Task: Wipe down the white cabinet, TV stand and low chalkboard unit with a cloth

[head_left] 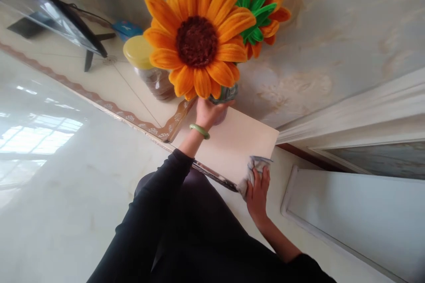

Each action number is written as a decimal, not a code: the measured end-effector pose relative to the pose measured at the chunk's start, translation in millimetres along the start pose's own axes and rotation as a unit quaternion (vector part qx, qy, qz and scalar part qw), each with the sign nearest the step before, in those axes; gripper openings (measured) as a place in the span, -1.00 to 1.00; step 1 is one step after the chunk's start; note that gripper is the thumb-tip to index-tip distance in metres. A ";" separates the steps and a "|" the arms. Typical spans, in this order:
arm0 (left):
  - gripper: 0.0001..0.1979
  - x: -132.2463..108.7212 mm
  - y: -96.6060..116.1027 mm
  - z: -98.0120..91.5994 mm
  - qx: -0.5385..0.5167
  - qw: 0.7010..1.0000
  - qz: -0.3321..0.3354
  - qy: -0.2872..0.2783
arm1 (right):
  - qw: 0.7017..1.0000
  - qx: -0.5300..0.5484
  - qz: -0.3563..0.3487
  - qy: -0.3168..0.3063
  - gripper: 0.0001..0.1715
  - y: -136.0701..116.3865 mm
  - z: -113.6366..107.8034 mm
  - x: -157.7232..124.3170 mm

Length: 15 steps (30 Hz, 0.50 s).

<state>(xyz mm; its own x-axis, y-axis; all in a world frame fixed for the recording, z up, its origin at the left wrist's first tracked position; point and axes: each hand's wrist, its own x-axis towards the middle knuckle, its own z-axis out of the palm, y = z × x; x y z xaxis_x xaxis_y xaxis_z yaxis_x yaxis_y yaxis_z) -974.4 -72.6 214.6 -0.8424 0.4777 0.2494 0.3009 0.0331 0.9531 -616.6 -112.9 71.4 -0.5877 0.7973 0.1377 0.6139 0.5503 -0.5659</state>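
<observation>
My left hand (207, 112), with a green bangle at the wrist, grips a glass vase (229, 93) under the flowers. A large orange fabric sunflower (197, 42) rises from it and hides much of the vase and my fingertips. Behind it is a second orange flower (277, 6) with green leaves. My right hand (257, 188) presses a crumpled grey cloth (259, 164) onto the right end of the pale cabinet top (229, 146), its fingers closed over the cloth at the edge.
Left of the vase stands a jar with a yellow lid (139, 53). A television (66, 13) and a blue packet (128, 30) are farther left on a cabinet with a brown patterned border (169, 130). A white door (358, 203) stands at the right, beside the door frame (348, 115).
</observation>
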 end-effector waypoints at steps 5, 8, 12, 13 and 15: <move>-0.37 -7.4 2.0 -3.8 0.007 0.999 0.001 -0.039 | 0.995 -0.047 -0.083 -0.040 -0.27 -9.5 -6.4 -22.6; -0.43 -10.0 3.2 -5.3 0.021 0.998 -0.002 -0.055 | 0.991 -0.077 -0.094 -0.056 -0.27 -7.6 -6.7 -19.9; -0.48 -12.6 2.1 -2.5 0.048 0.997 0.004 -0.067 | 0.984 -0.099 -0.124 -0.082 -0.26 1.3 -8.0 -22.1; -0.48 -13.2 1.4 -1.6 0.054 0.996 0.005 -0.065 | 0.982 -0.104 -0.137 -0.084 -0.25 4.6 -9.3 -22.9; -0.47 -14.2 0.0 -0.5 0.059 0.996 0.006 -0.065 | 0.976 -0.115 -0.166 -0.086 -0.22 10.9 -12.6 -21.4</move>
<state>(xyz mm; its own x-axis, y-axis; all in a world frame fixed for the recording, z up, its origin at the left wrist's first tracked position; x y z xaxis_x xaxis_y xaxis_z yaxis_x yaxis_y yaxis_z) -962.6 -79.8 211.2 -0.7758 0.5879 0.2291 0.3674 0.1259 0.9215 -590.8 -120.8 72.6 -0.8415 0.5236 0.1333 0.4655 0.8279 -0.3130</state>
